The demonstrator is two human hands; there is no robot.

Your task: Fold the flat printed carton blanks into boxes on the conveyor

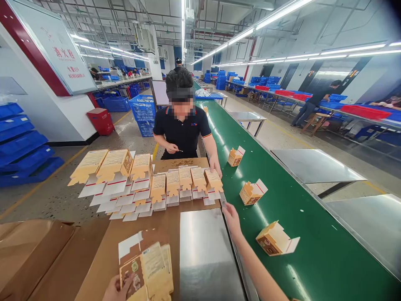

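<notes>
My left hand (117, 289) grips a stack of flat printed carton blanks (147, 267) low over the brown cardboard sheet (94, 259). My right hand (231, 217) reaches forward, empty with fingers apart, at the near edge of the green conveyor belt (313, 251). Three folded tan cartons ride the belt: one (275, 239) just right of my forearm, one (252, 192) farther on, one (235, 156) beyond that. Rows of overlapped flat cartons (147, 184) lie spread ahead of me.
A co-worker in a black shirt (183, 129) stands across the bench, one hand on the row of cartons. A steel plate (205, 255) lies beside the belt. Steel tables (313, 165) stand to the right, blue crates (19, 154) to the left.
</notes>
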